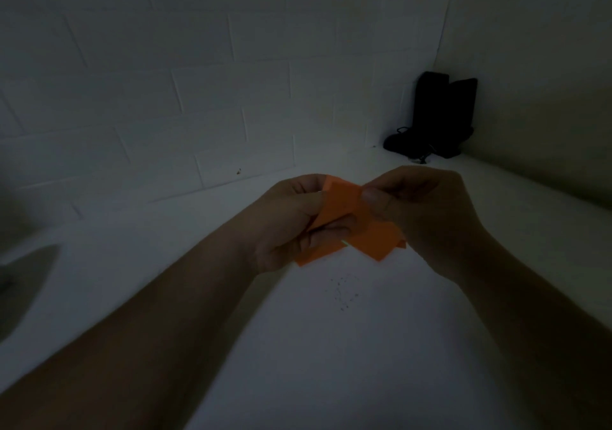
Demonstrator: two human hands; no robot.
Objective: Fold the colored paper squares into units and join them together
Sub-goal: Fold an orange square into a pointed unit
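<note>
A folded orange paper piece (344,211) is held in the air above the white table, near the middle of the view. My left hand (291,221) grips its left side, thumb on top and fingers curled under. My right hand (420,211) pinches its upper right part, thumb pressed onto the paper. A lower orange flap (377,244) sticks out beneath my right hand; a sliver of pale green shows at its edge. The scene is dim, so the folds are hard to make out.
The white table (331,330) runs to a white brick wall (198,82) behind. A black object with a cord (433,118) stands in the far right corner. A grey shape (23,284) lies at the left edge. Faint marks dot the table below the hands.
</note>
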